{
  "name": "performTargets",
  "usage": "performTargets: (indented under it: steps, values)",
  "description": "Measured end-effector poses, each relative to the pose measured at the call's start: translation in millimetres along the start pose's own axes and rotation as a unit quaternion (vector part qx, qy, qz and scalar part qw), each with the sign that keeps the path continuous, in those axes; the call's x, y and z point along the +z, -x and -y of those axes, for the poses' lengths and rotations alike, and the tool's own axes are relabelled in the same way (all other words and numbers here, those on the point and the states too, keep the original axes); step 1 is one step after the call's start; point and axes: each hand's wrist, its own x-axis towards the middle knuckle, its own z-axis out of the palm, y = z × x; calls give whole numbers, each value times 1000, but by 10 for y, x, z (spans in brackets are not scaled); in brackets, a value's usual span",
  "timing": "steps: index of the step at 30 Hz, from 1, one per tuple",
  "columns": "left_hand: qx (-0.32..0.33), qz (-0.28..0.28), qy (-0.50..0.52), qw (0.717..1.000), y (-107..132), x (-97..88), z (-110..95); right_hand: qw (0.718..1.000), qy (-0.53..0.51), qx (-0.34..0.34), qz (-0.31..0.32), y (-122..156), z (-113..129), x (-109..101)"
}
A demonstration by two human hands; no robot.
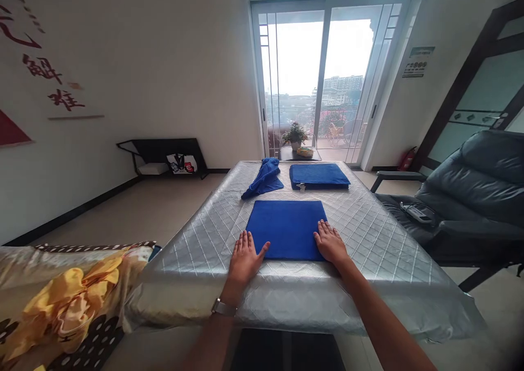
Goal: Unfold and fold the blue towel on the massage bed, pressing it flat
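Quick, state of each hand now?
Left hand: open, at the left edge of the nearest blue cloth, gripping nothing.
Right hand: open, at that cloth's right edge, gripping nothing.

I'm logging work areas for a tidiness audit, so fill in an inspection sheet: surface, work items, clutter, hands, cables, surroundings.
Surface: silver quilted cover, wrinkled along the near side.
Work items: flat blue cloth nearest the person; blue cloth stack beyond it to the right; crumpled blue cloth beyond it to the left.
Clutter: yellow cloth heaped at lower left, off the silver cover.
Hands: left hand and right hand laid at opposite sides of the flat blue cloth, neither clenched.
Cables: nothing seen for certain.
Surroundings: dark armchair right; glass doors ahead; fire extinguisher near the right wall.
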Motion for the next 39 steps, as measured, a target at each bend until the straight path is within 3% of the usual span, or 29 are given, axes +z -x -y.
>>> performTargets:
  steps: [3, 5, 8, 12, 14, 16, 19, 26, 29, 32, 39]
  values:
    - [-16, -27, -13, 999, 23, -2, -33, 1000, -4, -2, -5, 5, -2, 8]
    - [8, -46, -8, 999, 34, -5, -169, 1000, -7, -4, -8, 10, -3, 12]
    - [111, -33, 25, 993, -1, 5, -594, 1000, -11, -6, -13, 20, -4, 14]
    - [273, 37, 59, 960, -192, 78, -1293, 1000, -8, -11, -14, 37, -10, 3]
    - [302, 58, 61, 950, -314, 128, -1508, 1000, -5, -16, -12, 44, -14, -7]
    - [304, 67, 60, 948, -418, 171, -1563, 1000, -2, -18, -11, 46, -16, -18]
    - [288, 77, 53, 953, -527, 197, -1343, 1000, -2, -15, -10, 39, -14, -25]
    - [150, 76, 18, 986, -693, 37, -93, 1000, -6, -5, -6, 11, -7, 1]
    - [120, 69, 10, 990, -714, 2, 259, 1000, -4, -3, -2, 8, 1, -1]
    - [118, 62, 7, 991, -710, 31, 355, 1000, -2, -1, 2, 21, 13, -19]
    - [117, 44, 6, 992, -713, 96, 318, 1000, -2, -1, 23, -39, 12, -119]
